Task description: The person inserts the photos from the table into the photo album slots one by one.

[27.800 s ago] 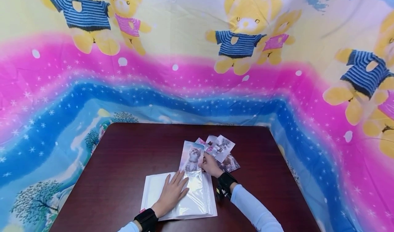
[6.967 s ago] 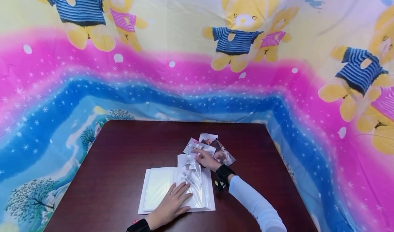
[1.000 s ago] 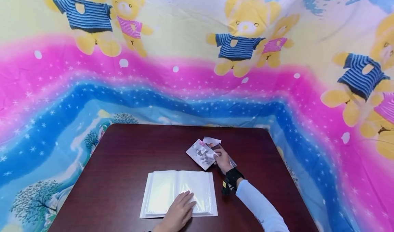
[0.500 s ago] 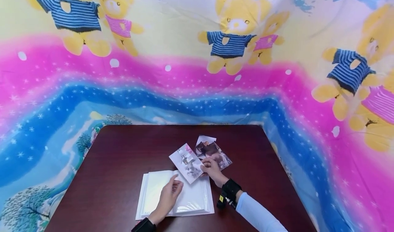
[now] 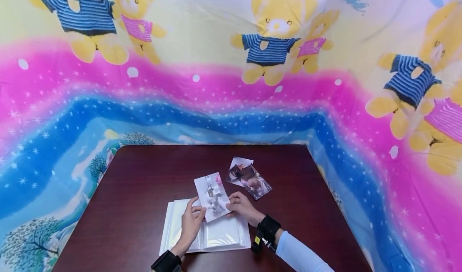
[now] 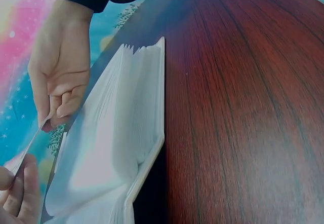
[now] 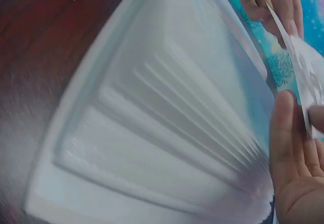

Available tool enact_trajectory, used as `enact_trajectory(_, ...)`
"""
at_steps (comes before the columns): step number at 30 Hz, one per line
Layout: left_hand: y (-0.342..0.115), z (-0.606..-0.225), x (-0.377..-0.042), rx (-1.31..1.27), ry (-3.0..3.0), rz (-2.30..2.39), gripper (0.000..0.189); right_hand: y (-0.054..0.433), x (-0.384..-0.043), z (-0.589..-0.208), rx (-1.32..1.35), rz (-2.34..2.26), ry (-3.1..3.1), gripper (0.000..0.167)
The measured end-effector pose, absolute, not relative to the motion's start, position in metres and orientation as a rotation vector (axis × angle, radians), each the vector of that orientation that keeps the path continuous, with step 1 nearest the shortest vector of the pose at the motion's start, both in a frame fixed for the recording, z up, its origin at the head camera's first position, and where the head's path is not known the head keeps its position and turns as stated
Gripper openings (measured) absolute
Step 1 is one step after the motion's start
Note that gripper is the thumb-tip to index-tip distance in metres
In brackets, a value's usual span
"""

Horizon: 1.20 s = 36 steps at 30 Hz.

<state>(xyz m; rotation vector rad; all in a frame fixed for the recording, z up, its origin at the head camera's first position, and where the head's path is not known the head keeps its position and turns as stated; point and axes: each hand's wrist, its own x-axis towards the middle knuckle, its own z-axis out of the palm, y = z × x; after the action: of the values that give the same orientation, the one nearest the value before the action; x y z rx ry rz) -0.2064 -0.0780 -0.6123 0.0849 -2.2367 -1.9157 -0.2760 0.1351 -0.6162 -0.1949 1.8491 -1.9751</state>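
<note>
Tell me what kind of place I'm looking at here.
Probably a makeshift indoor recording corner, not a lived-in room: a dark wooden table is enclosed by a teddy-bear printed cloth backdrop. On the table lie only a white photo album and loose photos.

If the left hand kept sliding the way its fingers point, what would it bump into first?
The left hand already pinches the photo above the open album. Further along that line, probably the loose photos on the table, though depth is hard to judge.
</note>
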Motion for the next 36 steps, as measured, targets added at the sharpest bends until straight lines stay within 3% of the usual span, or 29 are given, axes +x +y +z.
enact_trajectory(5, -0.081, -0.614, -0.202, 0.003, -2.222, -1.967, 0.043, 0.136, -0.284, -0.61, -0.216, -1.868, 1.996, 0.042)
enact_trajectory(13, -0.084, -0.619, -0.192, -0.024, -2.299, -1.908, 0.04, 0.136, -0.28, -0.616, -0.338, -1.778, 2.041, 0.023)
enact_trajectory(21, -0.092, -0.619, -0.192, -0.071, -2.257, -1.814, 0.033, 0.131, -0.275, -0.615, -0.405, -1.722, 1.963, 0.025)
enact_trajectory(36, -0.083, -0.631, -0.188, -0.217, -2.386, -1.505, 0.018, 0.144, -0.33, -0.574, -0.312, -1.851, 2.114, 0.021)
